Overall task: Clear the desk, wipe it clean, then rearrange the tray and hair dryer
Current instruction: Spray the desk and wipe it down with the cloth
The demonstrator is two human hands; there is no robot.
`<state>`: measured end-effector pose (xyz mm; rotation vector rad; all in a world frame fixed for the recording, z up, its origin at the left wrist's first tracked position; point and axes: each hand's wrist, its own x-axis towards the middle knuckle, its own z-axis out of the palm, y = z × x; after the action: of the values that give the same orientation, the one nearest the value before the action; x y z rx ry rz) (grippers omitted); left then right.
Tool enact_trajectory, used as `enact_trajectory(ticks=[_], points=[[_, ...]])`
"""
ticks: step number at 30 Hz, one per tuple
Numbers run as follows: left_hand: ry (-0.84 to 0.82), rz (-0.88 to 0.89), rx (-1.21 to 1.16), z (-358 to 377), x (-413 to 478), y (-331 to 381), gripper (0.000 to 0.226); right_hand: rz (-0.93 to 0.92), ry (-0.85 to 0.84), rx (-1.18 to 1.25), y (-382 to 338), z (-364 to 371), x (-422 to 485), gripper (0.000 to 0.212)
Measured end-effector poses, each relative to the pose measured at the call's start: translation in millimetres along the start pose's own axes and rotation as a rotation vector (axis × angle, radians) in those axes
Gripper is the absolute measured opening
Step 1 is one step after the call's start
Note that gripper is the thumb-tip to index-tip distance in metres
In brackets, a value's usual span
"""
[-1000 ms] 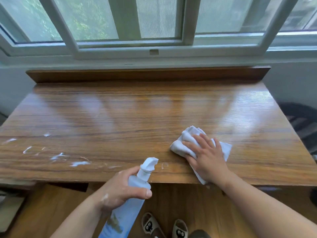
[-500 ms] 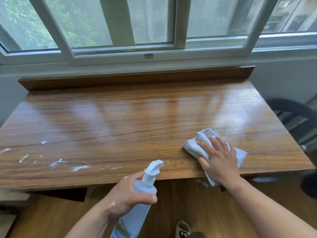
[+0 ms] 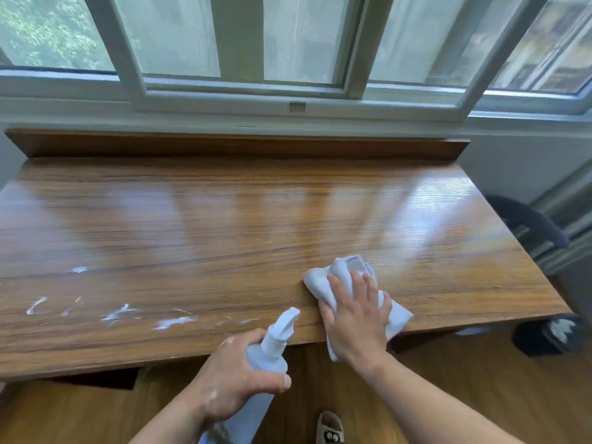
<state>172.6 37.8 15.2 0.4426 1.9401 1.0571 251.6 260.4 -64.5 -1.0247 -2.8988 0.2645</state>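
Flat, fingers spread, my right hand presses cloth on desk; left hand grips spray bottle, nozzle tilted forward.

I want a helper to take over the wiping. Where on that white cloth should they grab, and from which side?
Probably the bunched folds at the far end of the cloth: they stand up off the desk, just beyond the right hand. Come from above on the far side. The near part lies flat under the palm, with a corner hanging over the desk's front edge.
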Motion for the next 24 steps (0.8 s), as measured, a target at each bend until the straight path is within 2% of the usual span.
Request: enact_trajectory(ticks=[5, 10, 12, 14, 17, 21, 24], points=[[0.024, 0.051, -0.152, -27, -4, 0, 0.055, -0.26, -0.166, 0.049, -92, 8, -4, 0.074], [0.043, -0.003, -0.175, -35, 11, -8, 0.063, -0.321, -0.061, 0.075, -65, 13, 42, 0.051], [0.034, -0.008, -0.167, -31, 15, -6, 0.063, -0.264, -0.042, 0.072, -42, 9, 73, 0.049], [0.023, -0.009, -0.168, -26, 18, -1, 0.063, -0.179, -0.103, 0.048, -11, 1, 103, 0.051], [-0.001, -0.022, -0.163, -20, 19, 5, 0.065, -0.062, -0.07, 0.004, 48, -11, 126, 0.051], [-0.019, -0.023, -0.155, -16, 19, 9, 0.068, 0.065, 0.014, -0.013, 106, -20, 113, 0.048], [-0.003, -0.009, -0.152, -20, 17, 6, 0.067, 0.112, 0.069, -0.037, 108, -21, 85, 0.054]])
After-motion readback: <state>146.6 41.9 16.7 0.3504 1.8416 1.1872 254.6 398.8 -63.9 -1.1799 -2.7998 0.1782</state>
